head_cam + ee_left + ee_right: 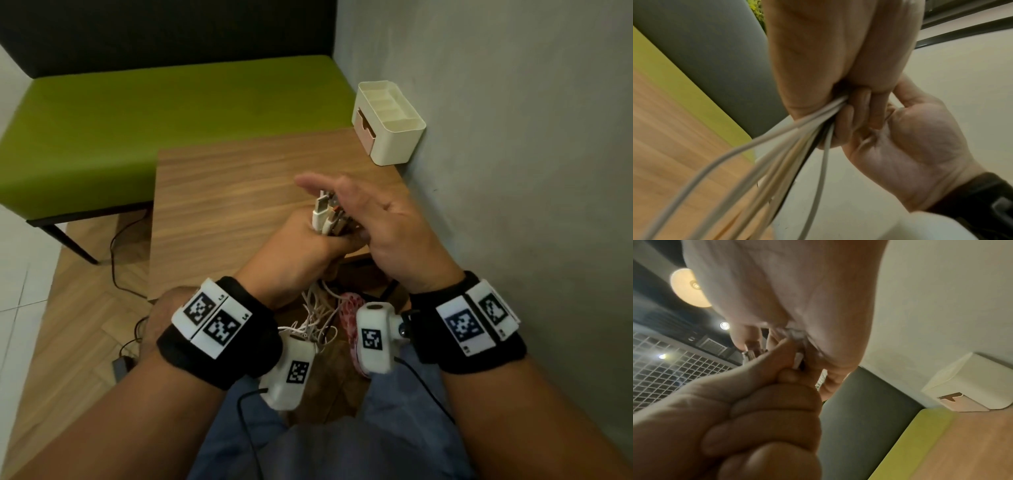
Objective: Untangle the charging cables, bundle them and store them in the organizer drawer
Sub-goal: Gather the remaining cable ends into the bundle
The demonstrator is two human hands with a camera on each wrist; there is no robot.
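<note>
My left hand point(305, 243) grips a bunch of white charging cables point(323, 216) in a fist above the near edge of the wooden table point(239, 178). Several USB plugs stick up out of the fist. My right hand point(373, 219) lies against those plugs from the right, fingers stretched out leftward. The cables' loose lengths point(318, 318) hang tangled below the table edge toward my lap. From the left wrist, the cables point(777, 154) stream out under the left hand point(828, 65), with the right hand point(910, 146) beside it. The white organizer point(390, 123) stands at the far right corner; its pink drawer point(364, 132) looks closed.
A grey wall point(513, 171) runs close along the table's right side. A green bench point(171, 113) stands behind the table. A black cord point(116, 260) and an adapter point(121, 365) lie on the wood floor at left. Something pink and patterned point(352, 308) sits by my knees.
</note>
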